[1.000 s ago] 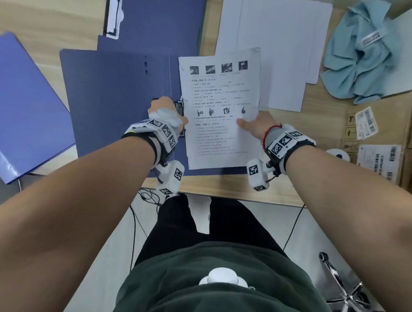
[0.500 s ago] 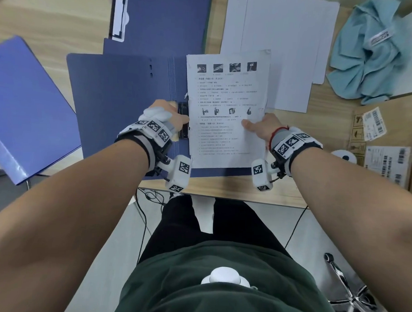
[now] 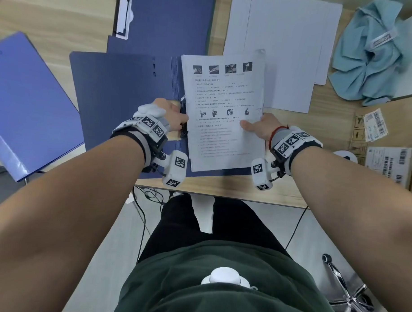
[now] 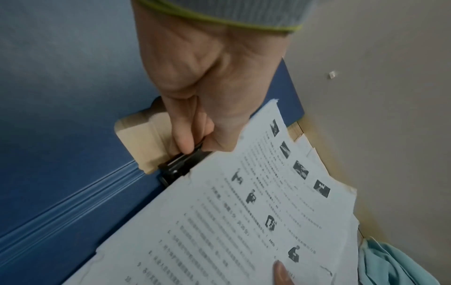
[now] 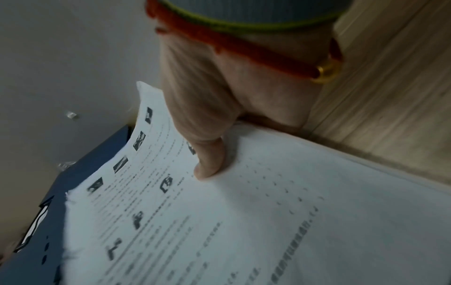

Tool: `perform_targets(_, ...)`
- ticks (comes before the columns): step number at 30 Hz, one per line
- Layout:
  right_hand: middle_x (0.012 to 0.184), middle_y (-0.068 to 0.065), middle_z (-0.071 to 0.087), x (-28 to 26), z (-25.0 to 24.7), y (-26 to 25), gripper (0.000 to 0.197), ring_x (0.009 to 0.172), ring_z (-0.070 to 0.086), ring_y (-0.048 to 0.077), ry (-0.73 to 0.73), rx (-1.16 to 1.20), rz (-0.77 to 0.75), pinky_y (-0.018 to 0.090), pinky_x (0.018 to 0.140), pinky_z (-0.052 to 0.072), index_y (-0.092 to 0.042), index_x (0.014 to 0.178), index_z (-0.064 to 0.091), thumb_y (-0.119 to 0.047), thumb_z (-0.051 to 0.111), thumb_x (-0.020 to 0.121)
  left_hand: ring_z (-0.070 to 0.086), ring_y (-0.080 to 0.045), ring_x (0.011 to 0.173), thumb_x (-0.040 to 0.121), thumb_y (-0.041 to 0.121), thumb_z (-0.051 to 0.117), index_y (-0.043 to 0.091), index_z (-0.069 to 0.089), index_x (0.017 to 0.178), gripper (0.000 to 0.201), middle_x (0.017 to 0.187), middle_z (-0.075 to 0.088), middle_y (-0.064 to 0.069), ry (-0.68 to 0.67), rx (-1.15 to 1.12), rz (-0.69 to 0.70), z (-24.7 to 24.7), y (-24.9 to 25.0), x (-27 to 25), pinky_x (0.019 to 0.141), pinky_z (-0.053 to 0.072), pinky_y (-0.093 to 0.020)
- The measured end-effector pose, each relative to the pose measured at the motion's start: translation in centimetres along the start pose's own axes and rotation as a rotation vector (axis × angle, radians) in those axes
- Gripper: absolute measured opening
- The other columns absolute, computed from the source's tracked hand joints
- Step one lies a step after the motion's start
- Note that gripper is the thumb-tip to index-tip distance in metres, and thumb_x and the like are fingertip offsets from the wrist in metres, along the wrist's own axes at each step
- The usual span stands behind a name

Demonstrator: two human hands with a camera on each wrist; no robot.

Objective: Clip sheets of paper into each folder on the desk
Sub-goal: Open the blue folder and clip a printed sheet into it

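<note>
A dark blue folder [image 3: 123, 99] lies open on the desk in front of me. My left hand [image 3: 172, 118] pinches its black spring clip [image 3: 183, 122], seen close up as the clip [image 4: 179, 166] under my fingertips [image 4: 185, 143]. A thin stack of printed sheets [image 3: 225, 109] lies over the folder's right half, its left edge at the clip. My right hand [image 3: 257, 127] pinches the stack's right edge, thumb [image 5: 209, 162] on top and fingers hidden below. In the left wrist view the sheets [image 4: 244, 221] tilt up from the folder [image 4: 61, 135].
A second dark blue folder [image 3: 163, 19] with a white clip lies behind the open one. A lighter blue folder [image 3: 22, 107] rests at the left desk edge. Blank white paper [image 3: 286, 46], a teal cloth [image 3: 372, 56] and a cardboard box [image 3: 387, 143] are at the right.
The printed sheets have shifted slightly left and nearer me, so their left edge now meets the clip. My left hand has stayed on the clip and the right hand keeps its pinch.
</note>
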State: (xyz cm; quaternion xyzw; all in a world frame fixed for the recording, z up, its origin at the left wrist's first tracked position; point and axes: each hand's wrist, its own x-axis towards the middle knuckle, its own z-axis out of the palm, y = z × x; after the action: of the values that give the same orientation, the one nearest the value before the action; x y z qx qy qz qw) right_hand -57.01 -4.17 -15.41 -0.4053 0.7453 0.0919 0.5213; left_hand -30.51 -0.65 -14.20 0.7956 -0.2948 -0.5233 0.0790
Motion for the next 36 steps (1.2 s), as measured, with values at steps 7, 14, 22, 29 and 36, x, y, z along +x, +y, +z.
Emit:
perform_targets(7,0.127,0.007,0.064,-0.5,0.4,-0.3,0.077,0.114,0.063,0.028,-0.027,0.196,-0.007,0.041,0.102,0.049,-0.004,0.133,0.056,-0.041,0.084,0.071,0.07,-0.024,0.085,0.081,0.011,0.073,0.012,0.064,0.089,0.013,0.094,0.069,-0.011,-0.016,-0.033,-0.008,-0.3,0.1,-0.3,0.081,0.062,-0.035)
perform_targets(14,0.117,0.003,0.069,2.2,0.5,1.0,0.109,0.102,0.068,0.025,-0.088,0.259,-0.009,0.04,0.097,0.053,-0.01,0.132,0.057,-0.051,0.088,0.036,0.072,-0.023,0.084,0.072,0.018,0.078,0.014,0.067,0.081,0.015,0.092,0.073,-0.01,-0.016,-0.01,-0.032,-0.2,-0.1,0.1,0.08,0.061,-0.035)
perform_targets(22,0.125,0.003,0.065,-0.1,0.2,-0.1,0.11,0.111,0.064,0.024,-0.069,0.235,-0.012,0.039,0.102,0.049,-0.01,0.138,0.051,-0.056,0.086,0.044,0.075,-0.018,0.083,0.037,0.051,0.07,0.019,0.077,0.075,0.05,0.086,0.078,0.001,-0.004,0.124,-0.077,-0.3,-0.3,1.0,0.079,0.061,-0.037)
perform_targets(29,0.124,0.003,0.066,-0.2,0.2,-0.4,0.1,0.109,0.064,0.023,-0.074,0.221,-0.031,0.037,0.101,0.05,-0.008,0.134,0.055,-0.051,0.086,0.05,0.074,-0.016,0.077,0.031,0.057,0.059,0.022,0.078,0.079,0.062,0.081,0.077,0.005,-0.027,0.268,-0.062,-0.1,-0.1,1.4,0.083,0.06,-0.041)
perform_targets(36,0.125,0.004,0.061,0.4,0.5,-0.5,0.073,0.11,0.059,0.022,-0.064,0.089,-0.059,0.03,0.093,0.047,-0.001,0.133,0.052,-0.038,0.082,0.077,0.069,-0.017,0.07,0.05,0.053,0.066,0.016,0.075,0.083,0.051,0.081,0.075,0.007,0.011,0.38,-0.081,0.0,1.0,0.2,0.079,0.056,-0.031)
